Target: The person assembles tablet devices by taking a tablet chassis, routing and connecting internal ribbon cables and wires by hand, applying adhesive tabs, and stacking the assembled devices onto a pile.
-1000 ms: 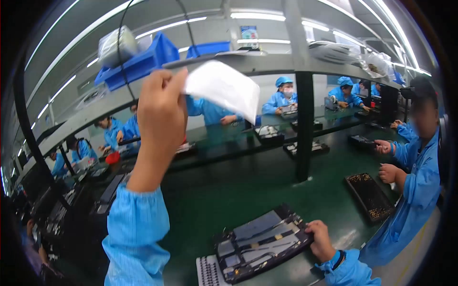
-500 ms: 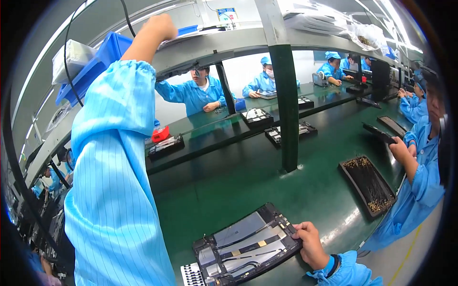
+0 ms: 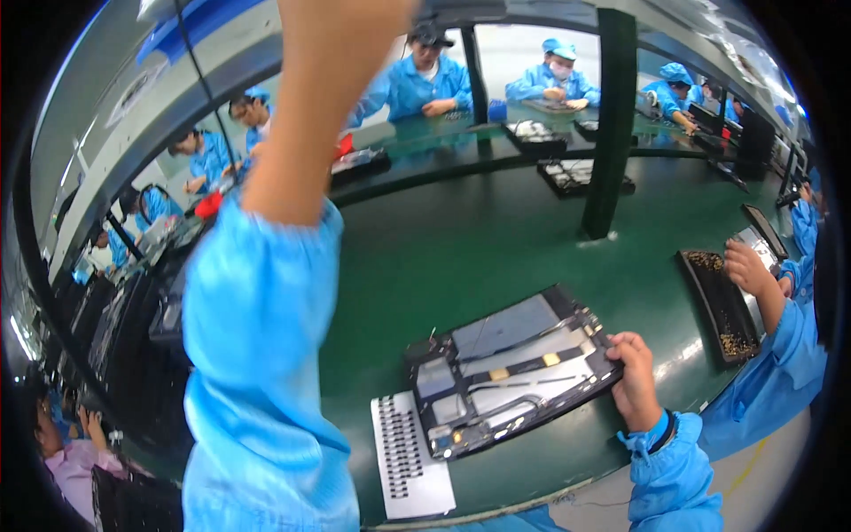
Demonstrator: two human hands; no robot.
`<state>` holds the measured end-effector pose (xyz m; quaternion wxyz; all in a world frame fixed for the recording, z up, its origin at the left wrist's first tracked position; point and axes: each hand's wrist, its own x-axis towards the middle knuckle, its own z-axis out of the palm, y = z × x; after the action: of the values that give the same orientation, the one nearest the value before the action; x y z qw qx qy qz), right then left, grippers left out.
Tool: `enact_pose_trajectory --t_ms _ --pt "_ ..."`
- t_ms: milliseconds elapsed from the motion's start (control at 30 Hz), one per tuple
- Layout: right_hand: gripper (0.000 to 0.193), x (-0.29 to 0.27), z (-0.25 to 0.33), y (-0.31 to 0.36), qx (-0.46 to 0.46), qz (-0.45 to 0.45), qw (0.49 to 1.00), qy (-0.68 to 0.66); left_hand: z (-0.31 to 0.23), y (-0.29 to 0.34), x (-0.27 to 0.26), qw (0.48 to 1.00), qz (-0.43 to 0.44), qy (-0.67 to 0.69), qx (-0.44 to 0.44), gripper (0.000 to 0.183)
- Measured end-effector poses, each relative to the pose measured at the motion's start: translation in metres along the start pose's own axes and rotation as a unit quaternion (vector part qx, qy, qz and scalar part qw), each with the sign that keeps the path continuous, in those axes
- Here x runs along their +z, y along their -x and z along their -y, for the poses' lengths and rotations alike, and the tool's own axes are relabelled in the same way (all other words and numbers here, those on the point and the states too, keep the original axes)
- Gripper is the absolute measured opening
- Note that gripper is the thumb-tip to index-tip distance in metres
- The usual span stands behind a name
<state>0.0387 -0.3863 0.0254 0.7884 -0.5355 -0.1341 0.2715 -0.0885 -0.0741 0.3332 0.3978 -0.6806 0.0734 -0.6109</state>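
My right hand grips the right edge of an opened tablet, its fingers closed on the black frame. Grey battery cells, ribbon cables and a small circuit board show inside the tablet, which sits at a slant at the near side of the green bench. A white sheet with rows of small black strips lies just left of it, touching or partly under its corner. Raised high at the top, my left hand is blurred and cut off by the picture's edge, so its fingers cannot be read.
A dark post rises from the green bench. To the right is a black tray with small gold-coloured bits, beside a co-worker's hand. Opened devices lie beyond. Dark panels stand at left.
The view has tilted down and turned left. My left hand has come away from the overhead shelf. More of the white sheet shows; my right hand keeps its grip on the tablet.
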Motion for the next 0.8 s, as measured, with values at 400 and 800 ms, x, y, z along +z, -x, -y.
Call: enact_pose_trajectory --t_ms 400,800 --pt "0.015 -0.019 0.019 0.026 -0.144 -0.08 0.936 0.312 -0.194 0.192 -0.262 0.667 0.503 0.452 -0.311 0.05" --pt "0.006 0.19 -0.02 0.087 -0.401 0.366 0.606 0.582 -0.172 0.216 -0.241 0.699 0.446 0.452 -0.331 0.036"
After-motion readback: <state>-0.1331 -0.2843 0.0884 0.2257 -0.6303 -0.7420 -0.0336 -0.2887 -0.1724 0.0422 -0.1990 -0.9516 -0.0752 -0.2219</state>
